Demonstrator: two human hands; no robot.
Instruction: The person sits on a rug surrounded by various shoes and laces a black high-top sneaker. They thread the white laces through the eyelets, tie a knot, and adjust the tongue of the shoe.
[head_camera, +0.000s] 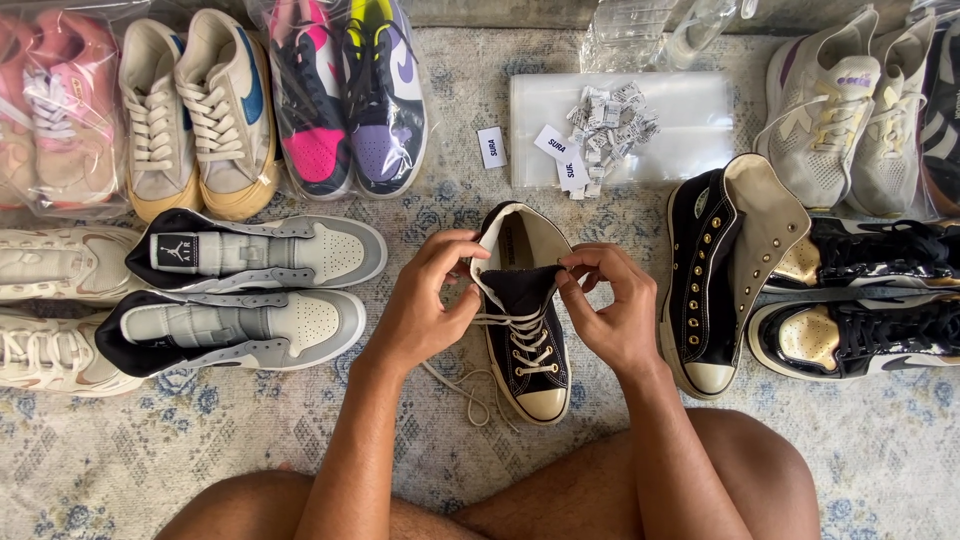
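Grey high-top sneakers (250, 300) lie at left on the rug (150, 450). The left hand (425, 300) pinches the black high-top (525, 340) collar; the right hand (610, 310) fingers pinch its tongue. Its unlaced mate (715, 280) lies just right.

The left hand (425, 300) covered the near side of the black high-top sneaker's (525, 330) collar. The pink shoes (50, 110) at the left edge and the black shoes (940, 110) at the right were cut off. The small paper tags (610, 120) were too small to make out.
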